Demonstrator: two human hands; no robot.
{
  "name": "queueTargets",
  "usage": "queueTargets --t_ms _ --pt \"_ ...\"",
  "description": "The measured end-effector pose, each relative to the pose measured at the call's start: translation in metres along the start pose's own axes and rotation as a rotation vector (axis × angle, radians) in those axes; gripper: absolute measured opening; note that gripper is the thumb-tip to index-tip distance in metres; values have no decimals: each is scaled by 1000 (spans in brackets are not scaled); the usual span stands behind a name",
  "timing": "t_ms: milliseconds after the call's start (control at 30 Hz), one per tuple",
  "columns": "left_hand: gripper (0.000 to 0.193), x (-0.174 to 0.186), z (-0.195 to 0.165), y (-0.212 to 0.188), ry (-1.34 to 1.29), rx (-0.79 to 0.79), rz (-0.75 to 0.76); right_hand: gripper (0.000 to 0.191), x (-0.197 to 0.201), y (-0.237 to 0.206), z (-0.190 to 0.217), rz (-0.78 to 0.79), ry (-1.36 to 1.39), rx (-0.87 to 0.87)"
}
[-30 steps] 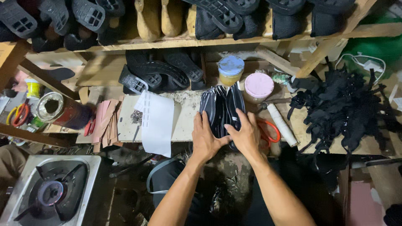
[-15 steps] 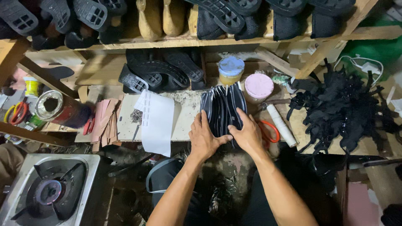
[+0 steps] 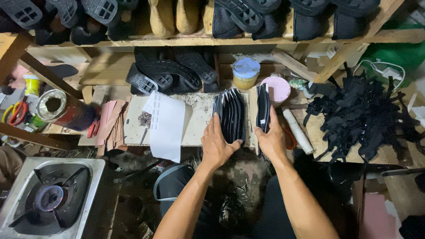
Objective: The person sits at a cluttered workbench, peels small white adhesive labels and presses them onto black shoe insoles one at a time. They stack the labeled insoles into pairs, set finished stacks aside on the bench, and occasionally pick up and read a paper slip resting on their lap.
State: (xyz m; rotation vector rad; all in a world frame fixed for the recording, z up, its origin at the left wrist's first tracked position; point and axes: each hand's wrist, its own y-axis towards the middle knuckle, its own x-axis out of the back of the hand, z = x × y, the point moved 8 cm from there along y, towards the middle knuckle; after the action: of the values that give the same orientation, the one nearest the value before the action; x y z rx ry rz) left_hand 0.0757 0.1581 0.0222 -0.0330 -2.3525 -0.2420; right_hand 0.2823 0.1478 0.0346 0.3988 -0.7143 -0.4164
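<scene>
We see glossy black leather pieces, a white paper sheet, a pale pink lid, a yellow jar with a light blue lid, red-handled scissors and tan boots.

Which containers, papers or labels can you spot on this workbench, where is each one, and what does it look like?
White paper sheet: left of the left hand, rectangular, overhanging the bench edge.
Jar: behind the black pieces, yellowish, pale blue lid.
Pink lid: round, beside the right hand.
Tin can: far left, open, lying tilted.
</scene>
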Motion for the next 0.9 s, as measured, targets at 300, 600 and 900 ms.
queueTargets --t_ms 300,600,900 --pt "119 -3 7 0 -18 -30 -27 58 -31 -12 -48 82 703 -554" --pt "118 -1 1 -3 -5 -34 -25 107 -34 -7 -25 457 -255 -487" --pt "137 0 -22 -3 117 30 86 127 -33 5 -16 394 -81 -507"
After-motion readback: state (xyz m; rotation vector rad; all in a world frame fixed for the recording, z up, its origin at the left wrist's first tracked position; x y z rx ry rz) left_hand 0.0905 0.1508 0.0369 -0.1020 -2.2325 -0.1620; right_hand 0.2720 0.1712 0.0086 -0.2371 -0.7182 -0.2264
